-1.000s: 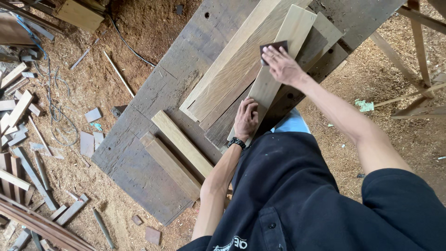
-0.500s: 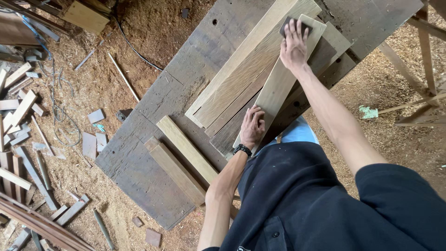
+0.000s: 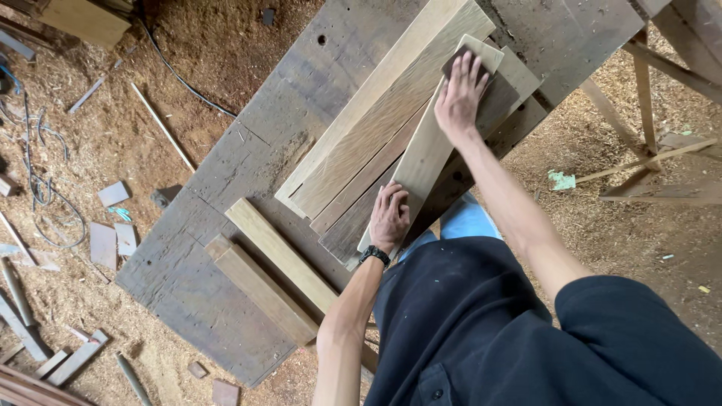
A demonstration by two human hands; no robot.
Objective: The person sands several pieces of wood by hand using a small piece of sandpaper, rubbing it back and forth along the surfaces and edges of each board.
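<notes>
Right hand (image 3: 459, 94) shifted further up pale plank (image 3: 429, 150) since earlier frame, toward far end. Dark sanding pad (image 3: 451, 62) pressed flat under spread fingers, palm down, not clenched. Left hand (image 3: 389, 218) laid flat on near end of same plank, fingers loosely extended, black wristwatch (image 3: 374, 256) worn. Plank laid slantwise atop stack of boards (image 3: 361, 158) on grey workbench (image 3: 248, 165). Two thicker timber blocks (image 3: 271, 278) left of plank, near bench edge. Sawdust floor (image 3: 113, 150) strewn with offcuts beyond bench.
</notes>
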